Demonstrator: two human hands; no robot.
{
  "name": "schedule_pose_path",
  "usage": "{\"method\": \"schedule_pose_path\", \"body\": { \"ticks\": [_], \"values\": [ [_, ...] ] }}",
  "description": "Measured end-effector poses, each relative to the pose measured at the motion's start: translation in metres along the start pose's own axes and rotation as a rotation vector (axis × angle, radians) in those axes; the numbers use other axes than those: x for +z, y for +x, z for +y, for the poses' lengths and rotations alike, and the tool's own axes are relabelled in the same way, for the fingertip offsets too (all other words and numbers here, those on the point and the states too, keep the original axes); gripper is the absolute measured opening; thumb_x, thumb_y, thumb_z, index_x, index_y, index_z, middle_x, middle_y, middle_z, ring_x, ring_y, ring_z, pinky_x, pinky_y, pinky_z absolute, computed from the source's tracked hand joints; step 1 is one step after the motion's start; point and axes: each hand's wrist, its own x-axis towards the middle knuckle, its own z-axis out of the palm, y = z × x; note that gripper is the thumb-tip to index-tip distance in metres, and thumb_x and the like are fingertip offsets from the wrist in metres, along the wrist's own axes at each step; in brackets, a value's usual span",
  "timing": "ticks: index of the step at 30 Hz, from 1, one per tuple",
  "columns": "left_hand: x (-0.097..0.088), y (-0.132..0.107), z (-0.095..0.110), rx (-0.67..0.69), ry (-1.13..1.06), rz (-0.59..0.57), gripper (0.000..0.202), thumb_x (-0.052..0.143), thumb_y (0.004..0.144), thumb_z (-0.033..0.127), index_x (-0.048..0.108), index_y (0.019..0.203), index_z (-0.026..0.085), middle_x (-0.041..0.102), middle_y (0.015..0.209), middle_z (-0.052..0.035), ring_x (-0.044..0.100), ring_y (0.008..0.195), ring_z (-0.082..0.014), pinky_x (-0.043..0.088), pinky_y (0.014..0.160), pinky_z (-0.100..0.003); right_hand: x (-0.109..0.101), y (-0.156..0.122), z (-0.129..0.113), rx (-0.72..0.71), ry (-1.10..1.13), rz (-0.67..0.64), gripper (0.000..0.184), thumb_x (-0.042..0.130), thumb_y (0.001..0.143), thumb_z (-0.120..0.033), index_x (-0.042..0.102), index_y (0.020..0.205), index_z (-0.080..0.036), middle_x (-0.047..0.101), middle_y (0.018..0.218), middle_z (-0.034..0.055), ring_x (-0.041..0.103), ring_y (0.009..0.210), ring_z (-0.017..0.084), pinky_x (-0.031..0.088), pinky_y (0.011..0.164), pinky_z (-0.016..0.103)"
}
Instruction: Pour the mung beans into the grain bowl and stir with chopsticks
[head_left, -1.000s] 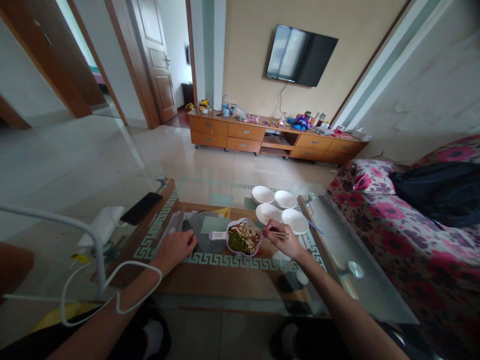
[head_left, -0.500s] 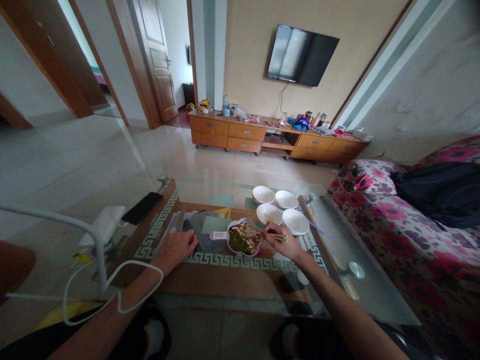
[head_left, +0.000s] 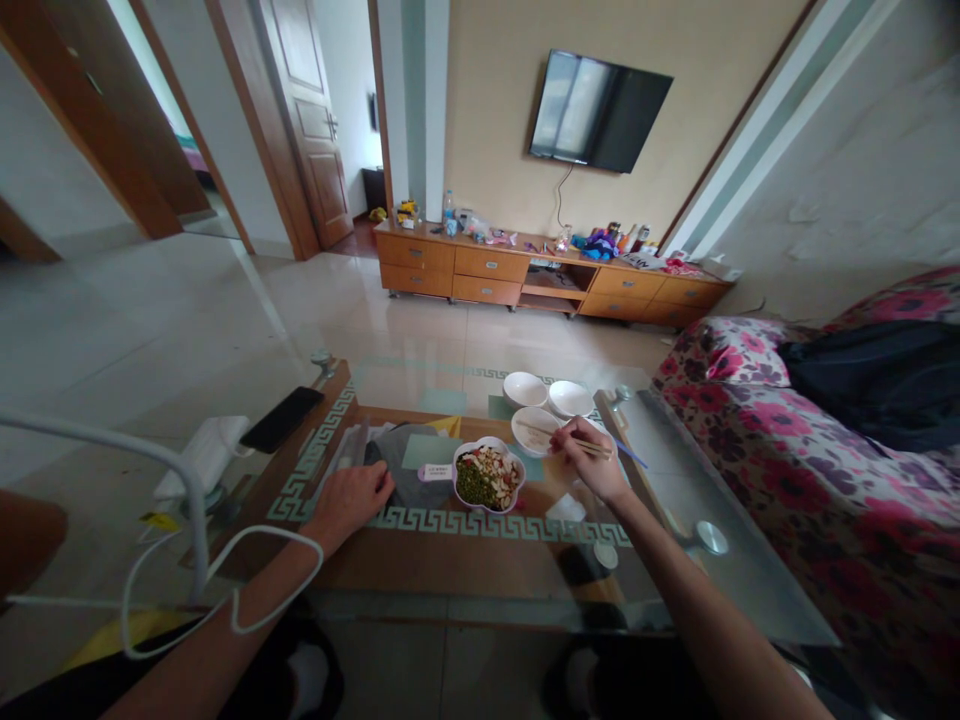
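Observation:
My right hand [head_left: 589,455] grips a pair of wooden chopsticks [head_left: 536,431], their tips over the nearer left white bowl [head_left: 517,441]. Some small bits lie in that bowl. Another white bowl is largely covered by this hand, and two more white bowls [head_left: 525,389] [head_left: 571,398] stand just behind. Left of the hand is a flower-shaped dish [head_left: 488,508] with a labelled handle, holding green beans, peanuts, pale pieces and some red ones. My left hand [head_left: 352,495] rests on the glass table with curled fingers, beside a dark grey cloth or bag [head_left: 420,485]; nothing shows in it.
The glass table [head_left: 450,560] has a patterned border. A black phone [head_left: 283,419] and a white box-like item [head_left: 202,455] lie on its left, near a white cable [head_left: 315,545]. A flowered sofa [head_left: 787,480] stands right. Beyond are a low cabinet [head_left: 487,265] and a television [head_left: 600,110].
My right hand with the chopsticks has moved from the flower-shaped dish to the right and away from me, over the nearer left bowl. The left hand has stayed in place.

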Motion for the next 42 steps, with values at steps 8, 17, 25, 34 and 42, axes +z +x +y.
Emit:
{"method": "schedule_pose_path", "body": {
  "ticks": [8,17,25,34,42],
  "values": [
    [0.005,0.002,-0.003,0.011,0.005,0.015,0.039,0.038,0.108,0.036,0.072,0.097,0.021,0.08,0.09,-0.0142,0.078,0.09,-0.0346,0.048,0.074,-0.039,-0.021,0.011,0.023,0.11,-0.101,0.054,0.049,0.069,0.09,-0.072,0.062,0.081,-0.024,0.076,0.07,0.0048,0.065,0.055,0.019,0.05,0.049,0.028],
    [0.004,0.001,-0.002,-0.001,-0.024,0.032,0.039,0.039,0.106,0.037,0.072,0.095,0.022,0.08,0.09,-0.015,0.077,0.091,-0.0352,0.048,0.074,-0.04,0.027,-0.003,-0.011,0.046,0.059,-0.012,0.051,0.066,0.094,-0.074,0.062,0.083,-0.025,0.076,0.075,0.006,0.066,0.059,0.02,0.052,0.051,0.03],
    [0.005,0.002,-0.003,0.012,-0.005,0.022,0.04,0.036,0.107,0.037,0.071,0.095,0.022,0.079,0.088,-0.0142,0.077,0.089,-0.0342,0.048,0.074,-0.039,0.061,-0.009,-0.008,0.12,0.137,-0.023,0.048,0.07,0.09,-0.068,0.058,0.073,-0.025,0.073,0.07,0.0036,0.059,0.053,0.016,0.048,0.051,0.029],
    [0.001,0.0,-0.002,0.011,-0.031,0.015,0.039,0.037,0.106,0.036,0.071,0.096,0.021,0.079,0.09,-0.0149,0.077,0.089,-0.0337,0.048,0.074,-0.039,0.059,-0.006,0.001,0.309,0.195,0.039,0.041,0.074,0.079,-0.062,0.059,0.075,-0.024,0.075,0.072,0.0039,0.05,0.044,0.013,0.029,0.039,0.024],
    [0.0,0.0,-0.001,0.005,-0.024,0.003,0.039,0.037,0.107,0.035,0.072,0.097,0.021,0.079,0.091,-0.0147,0.077,0.091,-0.0328,0.047,0.074,-0.038,0.074,-0.005,0.006,0.285,0.171,0.067,0.049,0.071,0.08,-0.072,0.056,0.073,-0.025,0.074,0.068,0.0042,0.049,0.041,0.013,0.032,0.037,0.025]
  ]
}}
